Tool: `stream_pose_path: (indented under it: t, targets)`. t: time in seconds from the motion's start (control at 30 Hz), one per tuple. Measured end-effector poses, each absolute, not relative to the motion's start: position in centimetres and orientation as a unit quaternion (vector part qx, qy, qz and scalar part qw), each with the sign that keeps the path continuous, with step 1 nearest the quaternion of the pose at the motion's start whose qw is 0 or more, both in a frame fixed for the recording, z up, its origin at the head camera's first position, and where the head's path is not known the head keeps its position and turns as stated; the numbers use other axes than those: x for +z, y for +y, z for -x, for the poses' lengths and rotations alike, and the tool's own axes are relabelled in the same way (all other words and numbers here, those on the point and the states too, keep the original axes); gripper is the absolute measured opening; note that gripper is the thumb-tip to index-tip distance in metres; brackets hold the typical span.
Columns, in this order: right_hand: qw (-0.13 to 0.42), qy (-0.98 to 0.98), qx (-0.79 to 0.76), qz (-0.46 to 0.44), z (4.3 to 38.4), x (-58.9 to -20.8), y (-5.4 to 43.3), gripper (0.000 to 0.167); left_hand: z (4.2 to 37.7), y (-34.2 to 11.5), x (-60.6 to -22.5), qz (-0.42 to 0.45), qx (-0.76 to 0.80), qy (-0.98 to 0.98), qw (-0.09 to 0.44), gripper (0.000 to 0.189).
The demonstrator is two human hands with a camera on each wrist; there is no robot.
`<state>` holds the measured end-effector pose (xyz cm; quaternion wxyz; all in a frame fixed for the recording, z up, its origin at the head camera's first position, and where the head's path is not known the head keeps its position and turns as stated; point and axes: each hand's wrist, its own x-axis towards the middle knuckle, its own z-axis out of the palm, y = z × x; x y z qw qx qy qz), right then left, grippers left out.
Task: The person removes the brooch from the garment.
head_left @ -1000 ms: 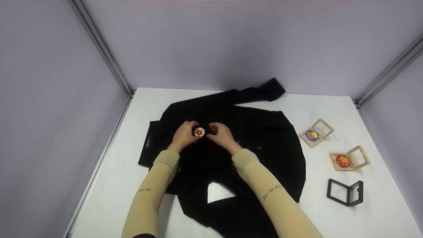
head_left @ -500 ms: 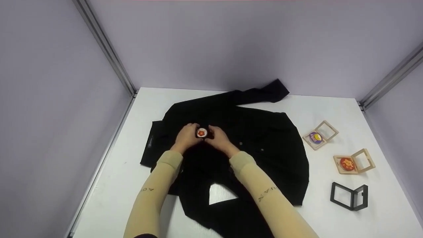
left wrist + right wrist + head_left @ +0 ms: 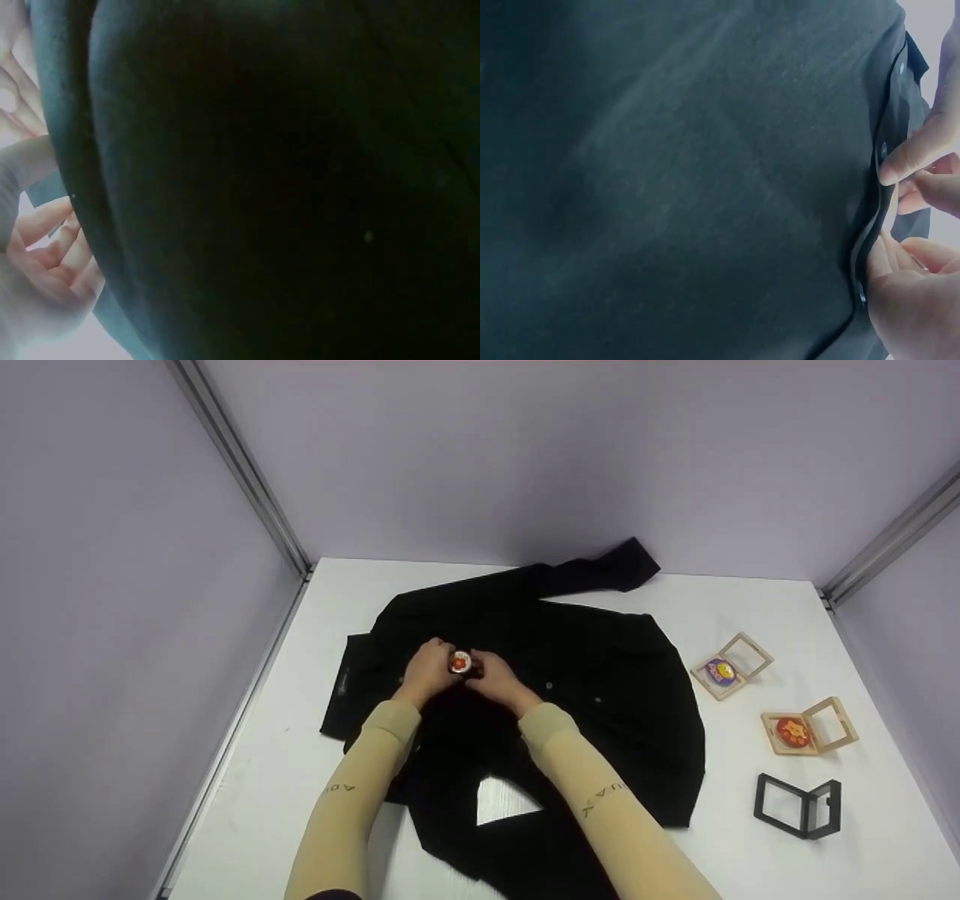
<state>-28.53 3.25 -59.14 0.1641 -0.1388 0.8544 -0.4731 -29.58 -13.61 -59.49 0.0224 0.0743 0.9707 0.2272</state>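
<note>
While the left hand (image 3: pixel 429 670) pinches a badge (image 3: pixel 460 662), the right hand (image 3: pixel 496 681) curls alongside.

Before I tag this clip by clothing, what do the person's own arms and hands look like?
The left hand and right hand are bare, with no gloves. Long, pale-yellow fabric sleeves cover both arms, ending in thicker bands at the wrists. Dark lettering marks each forearm, only partly readable.
</note>
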Motion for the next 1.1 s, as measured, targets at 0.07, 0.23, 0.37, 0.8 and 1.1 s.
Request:
stream_pose_path:
  t: [0.07, 0.23, 0.37, 0.8, 1.1]
  targets:
    - [0.163, 0.848, -0.485, 0.134, 28.44, -59.27, 3.16, 0.065, 29.47, -13.56, -59.52, -0.072, 0.234, 0.969, 0.021, 0.042]
    - [0.15, 0.842, -0.499, 0.139, 28.23, -59.43, 3.1, 0.066, 29.35, -13.45, -59.7, -0.069, 0.24, 0.968, 0.022, 0.041]
    - [0.158, 0.832, -0.515, 0.135, 28.21, -59.2, 3.07, 0.066, 29.54, -13.46, -59.78, -0.071, 0.236, 0.969, 0.025, 0.041]
    - [0.162, 0.819, -0.537, 0.123, 28.21, -59.37, 3.06, 0.063, 29.71, -13.49, -59.71, -0.076, 0.231, 0.97, 0.027, 0.045]
    - [0.156, 0.823, -0.532, 0.127, 28.34, -58.87, 3.27, 0.061, 30.06, -13.47, -59.54, -0.074, 0.231, 0.97, 0.02, 0.038]
